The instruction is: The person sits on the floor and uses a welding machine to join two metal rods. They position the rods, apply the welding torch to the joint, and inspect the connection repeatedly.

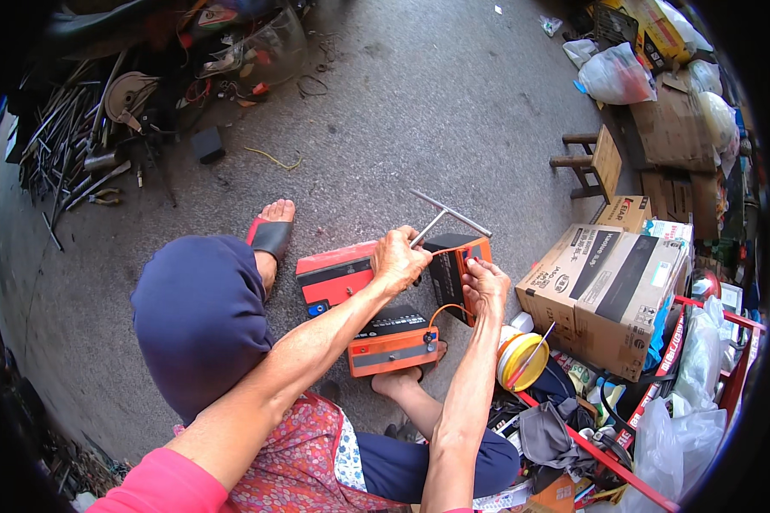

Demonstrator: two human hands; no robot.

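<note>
My left hand (399, 259) is closed around a metal T-handle wrench (441, 209), whose crossbar points up and away from me. Under that hand stands a black battery with an orange top (462, 256). Against its orange top, my right hand (487, 285) has its fingers pinched together; what they hold is too small to make out. An orange wire (441, 309) runs from that battery to a nearer black and orange battery (393, 349). To the left sits a red battery (335, 278), partly covered by my left forearm.
Cardboard boxes (603, 282) and a yellow-rimmed tub (522, 359) stand at my right, beside a red-framed heap of bags and parts. A small wooden stool (603, 162) is farther off. Metal rods and tools (68, 154) lie at far left. My legs and feet flank the batteries.
</note>
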